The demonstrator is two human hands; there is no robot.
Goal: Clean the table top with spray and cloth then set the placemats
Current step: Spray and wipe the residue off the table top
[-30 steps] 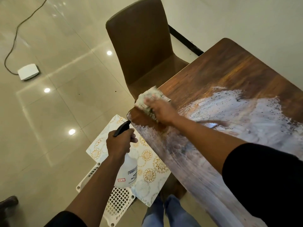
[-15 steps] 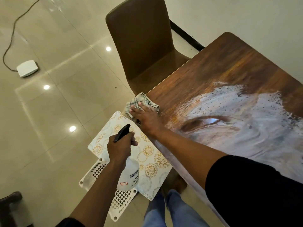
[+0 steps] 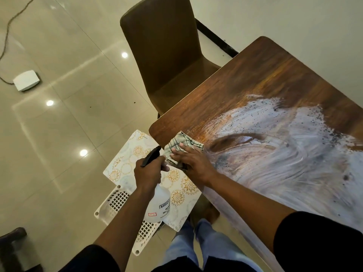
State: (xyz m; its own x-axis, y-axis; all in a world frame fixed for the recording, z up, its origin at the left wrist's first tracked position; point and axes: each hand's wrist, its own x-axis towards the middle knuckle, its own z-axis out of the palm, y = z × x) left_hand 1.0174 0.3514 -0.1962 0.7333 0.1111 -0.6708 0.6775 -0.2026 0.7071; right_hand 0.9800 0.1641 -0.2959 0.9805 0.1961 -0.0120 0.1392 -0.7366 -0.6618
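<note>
My right hand (image 3: 191,162) presses a checked cloth (image 3: 179,143) flat against the near left corner of the brown wooden table (image 3: 255,79), fingers straight. Wet white smears (image 3: 294,154) cover the table's middle and right. My left hand (image 3: 147,173) grips the black trigger head of a white spray bottle (image 3: 159,205), held off the table's left edge. Beneath it a white placemat with gold flower rings (image 3: 127,163) lies on a white lattice basket (image 3: 115,201) on the floor.
A brown chair (image 3: 163,46) stands at the table's far left side. A white box with a cable (image 3: 26,80) lies on the glossy tiled floor at the left. My legs in jeans (image 3: 196,242) are close to the table edge. A dark chair part (image 3: 11,246) shows bottom left.
My right hand has slid the cloth along the left edge toward the near corner. The left hand with the bottle has stayed almost still. The view has shifted slightly.
</note>
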